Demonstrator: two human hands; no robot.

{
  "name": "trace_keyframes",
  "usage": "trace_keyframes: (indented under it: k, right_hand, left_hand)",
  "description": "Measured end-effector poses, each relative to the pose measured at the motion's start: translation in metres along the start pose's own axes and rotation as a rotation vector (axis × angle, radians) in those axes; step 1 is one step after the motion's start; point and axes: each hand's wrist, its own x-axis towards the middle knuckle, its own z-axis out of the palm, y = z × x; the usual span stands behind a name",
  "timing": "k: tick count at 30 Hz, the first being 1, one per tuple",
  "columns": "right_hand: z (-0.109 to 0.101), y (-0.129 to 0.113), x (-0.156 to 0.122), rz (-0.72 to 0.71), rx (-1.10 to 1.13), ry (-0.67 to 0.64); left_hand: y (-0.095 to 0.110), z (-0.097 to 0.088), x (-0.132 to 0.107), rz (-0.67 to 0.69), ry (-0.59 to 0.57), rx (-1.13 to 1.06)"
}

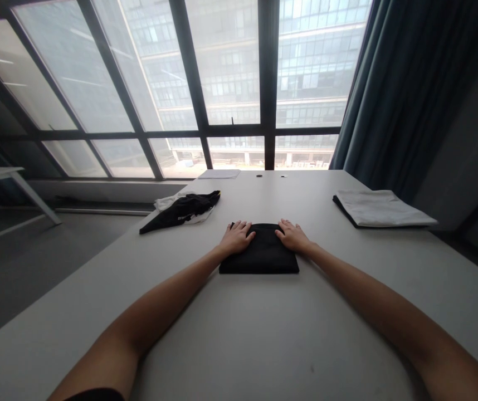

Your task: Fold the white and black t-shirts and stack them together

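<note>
A black piece of cloth (261, 253), folded into a flat, neat rectangle, lies on the white table in front of me. It looks like a garment, but its kind does not show. My left hand (238, 236) rests flat on its far left corner with the fingers spread. On the far right corner lies my right hand (292, 235), palm down, fingers stretched out. Neither hand grips the cloth. Both forearms reach forward across the table, one on each side.
Crumpled black and white garments (184, 210) lie on the table (259, 328) at the left. A folded white cloth (383, 209) sits over a black one at the right. White paper (219, 174) is at the far edge. Windows and a dark curtain (389, 94) stand beyond.
</note>
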Motion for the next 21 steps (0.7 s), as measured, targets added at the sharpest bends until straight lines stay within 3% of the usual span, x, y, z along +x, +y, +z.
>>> trace_keyframes:
  k: [4,8,13,21]
  right_hand:
    - [-0.003,0.013,-0.002,-0.022,0.108,0.152]
    - [-0.002,0.009,-0.01,-0.161,0.248,0.292]
    - [0.005,-0.002,-0.017,-0.326,0.258,0.213]
    - [0.003,-0.006,-0.016,-0.295,0.19,0.157]
  left_hand:
    - [0.009,-0.01,-0.003,0.022,0.07,0.028]
    - [0.021,-0.014,-0.009,0.144,0.119,0.021]
    - [0.022,-0.002,-0.01,0.134,0.016,0.002]
    - [0.015,0.002,-0.004,0.128,0.032,-0.007]
